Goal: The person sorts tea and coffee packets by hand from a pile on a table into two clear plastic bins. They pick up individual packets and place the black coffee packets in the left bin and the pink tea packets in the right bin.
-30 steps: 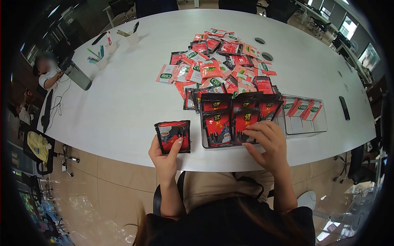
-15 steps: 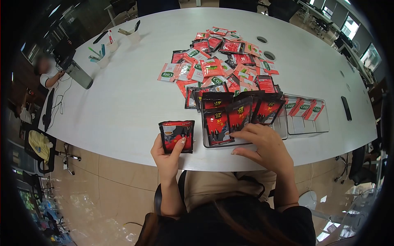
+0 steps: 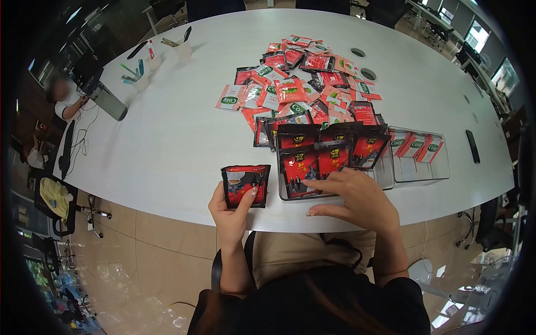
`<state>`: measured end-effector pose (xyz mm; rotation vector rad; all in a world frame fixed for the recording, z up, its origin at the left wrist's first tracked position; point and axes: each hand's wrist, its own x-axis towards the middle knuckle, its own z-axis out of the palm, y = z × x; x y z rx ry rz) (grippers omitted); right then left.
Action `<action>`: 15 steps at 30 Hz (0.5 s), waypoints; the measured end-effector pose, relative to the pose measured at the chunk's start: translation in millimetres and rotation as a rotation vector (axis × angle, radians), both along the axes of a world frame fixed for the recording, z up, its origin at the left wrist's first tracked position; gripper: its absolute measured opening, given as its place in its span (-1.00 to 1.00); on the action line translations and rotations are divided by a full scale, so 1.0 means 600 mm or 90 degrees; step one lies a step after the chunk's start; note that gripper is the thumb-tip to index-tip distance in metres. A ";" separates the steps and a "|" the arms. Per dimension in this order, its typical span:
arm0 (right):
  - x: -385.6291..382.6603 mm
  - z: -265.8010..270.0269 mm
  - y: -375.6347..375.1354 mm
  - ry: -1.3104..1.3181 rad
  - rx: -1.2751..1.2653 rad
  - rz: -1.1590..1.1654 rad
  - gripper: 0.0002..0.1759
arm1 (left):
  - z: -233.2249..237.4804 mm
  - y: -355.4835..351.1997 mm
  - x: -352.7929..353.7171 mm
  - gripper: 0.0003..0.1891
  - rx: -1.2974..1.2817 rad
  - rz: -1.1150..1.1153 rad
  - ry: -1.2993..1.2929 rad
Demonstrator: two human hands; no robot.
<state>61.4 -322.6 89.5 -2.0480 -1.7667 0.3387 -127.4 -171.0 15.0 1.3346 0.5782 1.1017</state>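
Note:
Black and red coffee sachets [image 3: 244, 180] are pinched in my left hand [image 3: 233, 215], thumb across the front, at the table's near edge. Beside them, upright G7 coffee sachets [image 3: 298, 164] stand in rows in a clear plastic box [image 3: 283, 196]. My right hand [image 3: 357, 201] is over the front of this box, fingers stretched and thumb apart. Its fingertips lie against the front coffee sachets, with nothing gripped. Joined on the right, another clear box [image 3: 441, 177] contains several Cozy tea sachets [image 3: 413, 146].
A loose pile of red, pink and black sachets [image 3: 290, 89] spreads behind the boxes. Cups of pens [image 3: 139, 84] and a grey bottle [image 3: 111, 102] stand at the left. A black phone-like object [image 3: 472, 147] lies at the right. Another person [image 3: 67, 103] is at the far left.
The front middle coffee sachet, tilted before, now stands straighter beside its neighbour. My right fingers have shifted slightly left across the sachets. My left hand keeps its hold.

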 end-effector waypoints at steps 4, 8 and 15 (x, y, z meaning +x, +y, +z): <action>0.005 0.000 0.000 0.022 0.001 0.003 -0.31 | 0.003 0.000 0.001 -0.74 -0.005 0.004 0.003; 0.007 0.003 0.002 0.014 -0.022 0.007 -0.26 | -0.001 0.001 0.001 -0.74 0.006 0.003 0.006; 0.000 -0.001 0.007 0.011 0.029 -0.035 -0.31 | -0.002 0.001 0.001 -0.73 -0.013 0.010 -0.004</action>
